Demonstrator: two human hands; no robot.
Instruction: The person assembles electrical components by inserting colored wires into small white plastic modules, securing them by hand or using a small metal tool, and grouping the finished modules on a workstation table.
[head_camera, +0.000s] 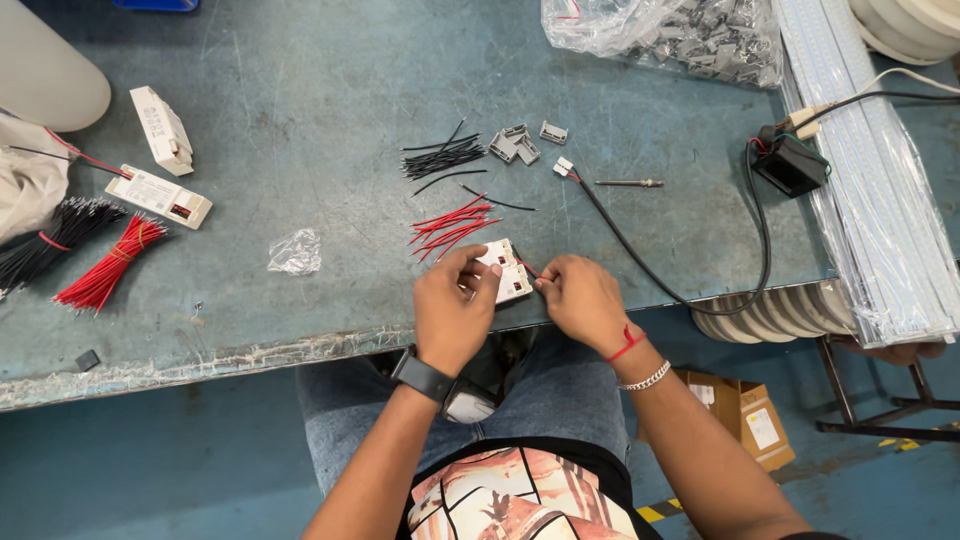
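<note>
Holding small white box (509, 276) with red ports | left hand (452, 310), right hand (583, 300) grips both grasping it

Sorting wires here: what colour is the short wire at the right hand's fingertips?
Red, in the head view: the right hand pinches a wire at the white box.

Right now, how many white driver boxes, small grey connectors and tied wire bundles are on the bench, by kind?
White driver boxes: 3, two at left, one held by the left hand and right hand at
Loose grey connectors: 4
Tied wire bundles: 2, black, red
Total: 9
</note>
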